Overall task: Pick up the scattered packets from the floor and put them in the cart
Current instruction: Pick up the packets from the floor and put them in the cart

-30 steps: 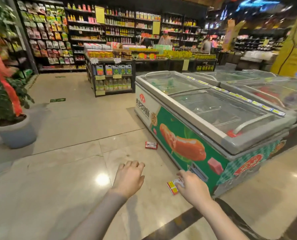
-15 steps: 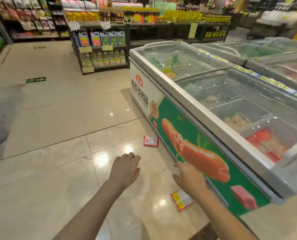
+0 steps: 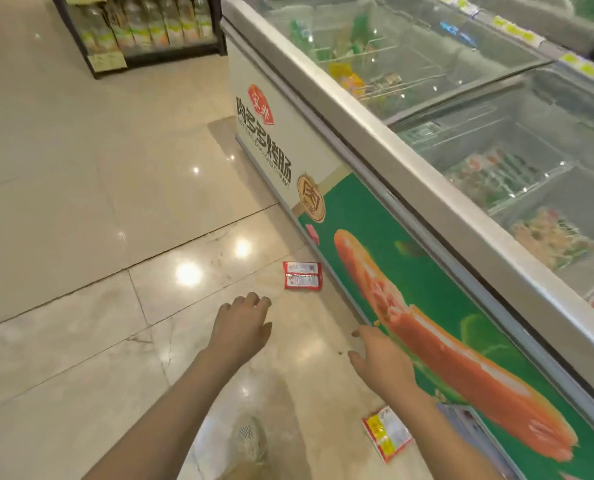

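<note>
Two bare forearms, no sleeves; light mesh shoe (image 3: 249, 441) at bottom edge

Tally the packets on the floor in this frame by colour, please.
Red packet, ahead of the left hand: 1
Yellow-and-red packet, beside the right forearm: 1
Total: 2, neither held; right hand empty.

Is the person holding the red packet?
No, the red packet lies flat on the floor, beyond the left hand and right hand, which hold nothing.
</note>
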The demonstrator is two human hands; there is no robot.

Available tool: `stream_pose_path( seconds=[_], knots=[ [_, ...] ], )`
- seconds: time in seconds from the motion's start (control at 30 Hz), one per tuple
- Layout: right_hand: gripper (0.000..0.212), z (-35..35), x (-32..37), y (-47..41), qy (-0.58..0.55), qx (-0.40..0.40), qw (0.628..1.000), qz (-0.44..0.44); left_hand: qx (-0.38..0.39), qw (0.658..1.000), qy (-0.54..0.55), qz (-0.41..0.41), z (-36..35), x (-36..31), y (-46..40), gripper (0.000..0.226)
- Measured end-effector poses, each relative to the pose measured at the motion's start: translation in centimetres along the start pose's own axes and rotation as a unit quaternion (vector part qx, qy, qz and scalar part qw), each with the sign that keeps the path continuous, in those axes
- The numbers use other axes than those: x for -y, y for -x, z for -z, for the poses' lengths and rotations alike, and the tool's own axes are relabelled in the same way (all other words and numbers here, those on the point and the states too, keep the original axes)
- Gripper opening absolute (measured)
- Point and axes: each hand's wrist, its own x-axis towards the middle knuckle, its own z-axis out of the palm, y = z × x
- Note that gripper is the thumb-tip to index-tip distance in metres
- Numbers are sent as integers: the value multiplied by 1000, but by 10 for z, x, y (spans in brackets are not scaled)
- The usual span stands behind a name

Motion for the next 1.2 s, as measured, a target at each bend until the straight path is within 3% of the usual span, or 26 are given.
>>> stream_pose_path(
  seconds=[0.33, 0.73, 0.97, 1.1, 1.2],
  knots=[
    [40, -67, -11, -244, 9, 60, 996, -73, 102, 995, 20, -3, -112, 61, -245, 43],
    [42, -231, -78, -493, 42, 107, 989, -96, 173, 984, 31, -7, -356, 98, -486, 47],
    [45, -343, -131, -570, 59, 128, 983, -118, 186, 980, 0, -72, -498, 98, -600, 76],
    [46, -369, -154, -571, 66, 118, 982, -134, 192, 977, -23, -95, -527, 87, -632, 91],
    [47, -377, -162, -564, 65, 102, 979, -164, 239, 969, 30, -61, -530, 83, -633, 86]
  ],
)
